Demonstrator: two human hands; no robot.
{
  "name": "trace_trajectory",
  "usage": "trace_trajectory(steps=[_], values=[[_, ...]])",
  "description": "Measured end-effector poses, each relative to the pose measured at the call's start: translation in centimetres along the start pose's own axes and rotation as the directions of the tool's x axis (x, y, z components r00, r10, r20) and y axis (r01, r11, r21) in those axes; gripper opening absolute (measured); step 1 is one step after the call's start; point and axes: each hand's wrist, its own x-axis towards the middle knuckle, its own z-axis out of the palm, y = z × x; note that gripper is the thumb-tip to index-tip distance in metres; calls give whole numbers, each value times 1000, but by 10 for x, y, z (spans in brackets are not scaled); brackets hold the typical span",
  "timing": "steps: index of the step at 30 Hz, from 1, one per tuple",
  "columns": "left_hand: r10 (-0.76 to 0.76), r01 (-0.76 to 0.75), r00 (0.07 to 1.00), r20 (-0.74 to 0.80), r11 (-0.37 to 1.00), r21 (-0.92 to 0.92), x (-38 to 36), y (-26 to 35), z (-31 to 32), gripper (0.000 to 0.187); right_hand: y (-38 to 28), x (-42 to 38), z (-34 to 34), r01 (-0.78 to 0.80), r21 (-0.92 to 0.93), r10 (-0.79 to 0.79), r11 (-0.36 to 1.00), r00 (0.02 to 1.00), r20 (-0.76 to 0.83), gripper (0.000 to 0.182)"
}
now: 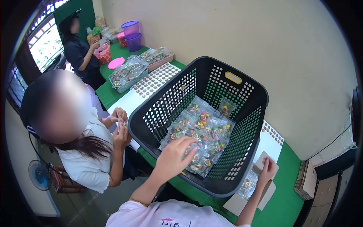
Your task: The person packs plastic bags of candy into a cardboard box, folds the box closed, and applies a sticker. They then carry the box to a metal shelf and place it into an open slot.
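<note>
My left hand point(176, 156) is inside a large black plastic basket point(247, 89), over a heap of small clear sachets point(202, 128) of colourful round candies with round stickers. Its thumb and fingers are apart, close above or touching the top sachets; I see nothing gripped. To the right of the basket, my right hand point(267, 171) has its fingers closed at the upper flap of an open cardboard box point(266, 195). Candy sachets point(247, 185) lie inside this box, partly hidden by the basket and my forearm.
Sticker sheets point(157, 80) lie on the green-covered table point(289, 170) behind the basket. Two trays of sachets point(130, 81), purple buckets point(133, 41) and a pink tub point(103, 55) stand farther back. One co-worker point(85, 151) is close on my left, another point(81, 53) farther off. Flattened cartons point(305, 179) lean right.
</note>
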Motion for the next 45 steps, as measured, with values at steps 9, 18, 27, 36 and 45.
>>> trace_trajectory(steps=[9,18,27,36,45], values=[[33,-32,993,111,999,-9,-3,-9,-5,23,-172,33,198,569,13,-335,822,465,819,22],[58,-58,998,-8,998,-25,-8,-13,-4,21,-11,-79,371,620,-538,567,570,176,804,59],[26,-26,1000,-5,999,-26,-6,-17,2,22,-48,-39,383,351,-468,343,811,362,866,34],[27,-29,996,-80,999,-28,-8,-16,4,17,-190,82,239,-443,144,82,885,452,888,23],[-34,33,997,-72,999,-5,-8,-6,10,17,-140,55,63,-509,460,139,727,765,628,16]])
